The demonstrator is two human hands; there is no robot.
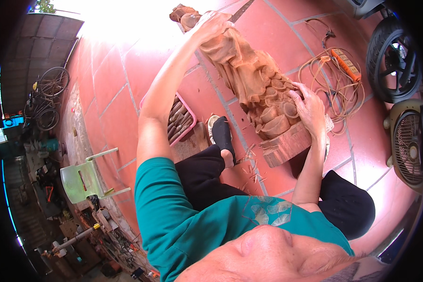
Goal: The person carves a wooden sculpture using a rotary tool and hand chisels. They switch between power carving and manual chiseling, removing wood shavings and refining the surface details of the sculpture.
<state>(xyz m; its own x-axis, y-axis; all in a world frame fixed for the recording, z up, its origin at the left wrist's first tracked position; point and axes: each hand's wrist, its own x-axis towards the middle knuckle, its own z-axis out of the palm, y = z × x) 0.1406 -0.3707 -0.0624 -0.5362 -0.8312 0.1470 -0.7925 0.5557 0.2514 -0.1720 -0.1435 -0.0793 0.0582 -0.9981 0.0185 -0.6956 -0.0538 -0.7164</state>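
Note:
A long brown wood carving (242, 66) lies aslant in front of me, cut with flowing drapery-like folds. Rounded, pot-like shapes are carved near its closer end, above a squared wooden base (286, 143). My left hand (210, 24) is closed around the narrow far part, and glare washes out some of its fingers. Close to the base, my right hand (310, 107) grips the carving's right side with bent fingers. No separate tool shows in either hand. A pink basket (192, 123) full of slim brown handles, seemingly carving tools, sits left of the carving.
Wood shavings (254, 175) litter the red tiles by my foot. On the right are an orange power strip (347, 64) with tangled cord, a motorbike wheel (394, 61) and a fan (409, 145). Leftward stand a green plastic chair (82, 181) and bicycles (51, 89).

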